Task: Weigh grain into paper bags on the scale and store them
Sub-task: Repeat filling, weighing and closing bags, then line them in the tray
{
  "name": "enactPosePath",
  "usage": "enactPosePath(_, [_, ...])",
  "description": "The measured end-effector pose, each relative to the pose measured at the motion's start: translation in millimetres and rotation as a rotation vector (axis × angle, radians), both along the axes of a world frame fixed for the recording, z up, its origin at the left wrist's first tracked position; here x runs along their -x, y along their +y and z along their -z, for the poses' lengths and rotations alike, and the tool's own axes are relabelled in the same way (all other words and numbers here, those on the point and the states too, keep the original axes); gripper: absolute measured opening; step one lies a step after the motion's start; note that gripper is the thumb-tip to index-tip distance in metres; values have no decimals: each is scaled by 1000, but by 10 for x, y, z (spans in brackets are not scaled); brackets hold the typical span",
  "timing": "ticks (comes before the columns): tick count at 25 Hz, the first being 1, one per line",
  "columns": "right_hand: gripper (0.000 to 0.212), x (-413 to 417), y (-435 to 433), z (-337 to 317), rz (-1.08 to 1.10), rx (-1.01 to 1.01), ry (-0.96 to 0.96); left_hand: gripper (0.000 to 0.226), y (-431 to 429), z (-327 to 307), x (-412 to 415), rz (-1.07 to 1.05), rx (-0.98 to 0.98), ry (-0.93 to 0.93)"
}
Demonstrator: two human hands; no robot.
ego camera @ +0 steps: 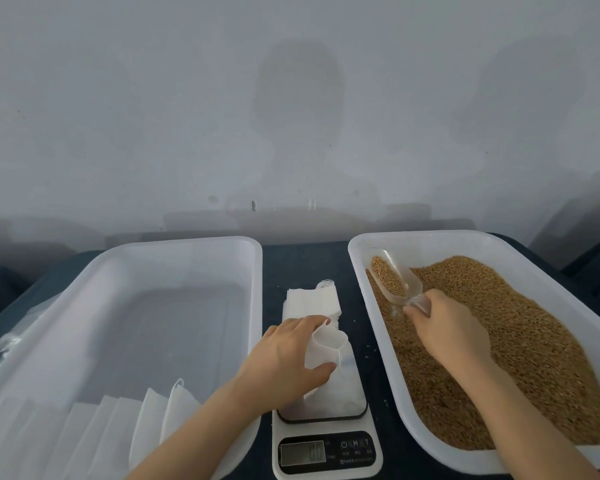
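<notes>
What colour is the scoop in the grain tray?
Clear, see-through plastic scoop, partly filled with golden-brown grain; the head view shows it.

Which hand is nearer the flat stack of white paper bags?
Left. Left hand, holding a white bag, is at the stack's near end; right hand grips the clear scoop rightward.

Golden-brown grain (551, 341) is seen in a white tray (430, 237) w/ a clear scoop (400, 292), white paper bags (305, 299), a white scale (326, 472) w/ black panel (355, 455) & grey display (302, 452), on a dark blue worktop (305, 261).
</notes>
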State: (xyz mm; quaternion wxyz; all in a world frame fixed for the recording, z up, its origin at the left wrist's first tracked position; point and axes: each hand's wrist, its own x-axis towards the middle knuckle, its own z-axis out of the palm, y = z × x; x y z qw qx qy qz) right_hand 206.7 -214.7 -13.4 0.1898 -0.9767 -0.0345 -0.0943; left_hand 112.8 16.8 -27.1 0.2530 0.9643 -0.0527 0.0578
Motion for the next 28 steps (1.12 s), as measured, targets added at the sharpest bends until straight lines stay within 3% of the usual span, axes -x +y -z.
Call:
enactPosePath(4, [29,14,-19,-31,-73,101,-205,62,1,18,-12,-4,-21,-11])
enactPosePath(11, [37,7,3,-59,-222,92,-462,58,4,24,-23,-13,-5,12])
enactPosePath(28, [47,235,-256,-203,-406,151,-524,60,3,-12,-41,-50,63,37])
